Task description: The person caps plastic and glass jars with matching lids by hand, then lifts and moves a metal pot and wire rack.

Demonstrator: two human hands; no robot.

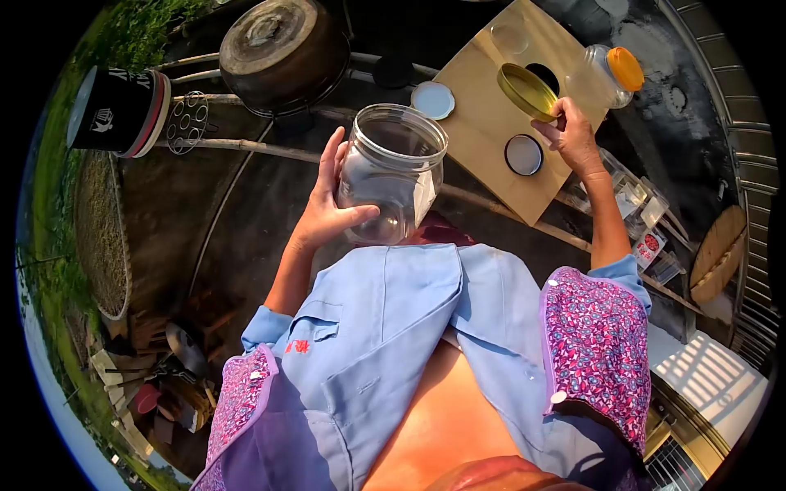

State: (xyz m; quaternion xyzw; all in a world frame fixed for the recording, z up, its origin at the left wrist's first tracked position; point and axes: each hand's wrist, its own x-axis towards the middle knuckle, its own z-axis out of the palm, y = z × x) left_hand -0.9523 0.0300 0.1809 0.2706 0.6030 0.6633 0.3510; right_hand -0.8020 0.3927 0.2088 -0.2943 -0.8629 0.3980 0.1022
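My left hand (332,200) is wrapped round the side of a large clear jar (389,184), held in front of my chest with its uncovered mouth facing up. A pale label shows on the jar's right side. Between thumb and fingers, my right hand (571,137) pinches the rim of a gold-coloured lid (528,92), tilted above a wooden board (483,147). Just below that hand, a dark-rimmed lid (524,155) with a pale inside lies on the board. A white lid (432,100) is at the board's left edge.
A second clear jar with an orange lid (625,69) is at the board's right edge. Wooden poles (262,147) run behind, bearing a big round pot (274,57) and a wire rack (188,123). A black bucket (115,110) stands far left. Clear containers (634,196) sit at right.
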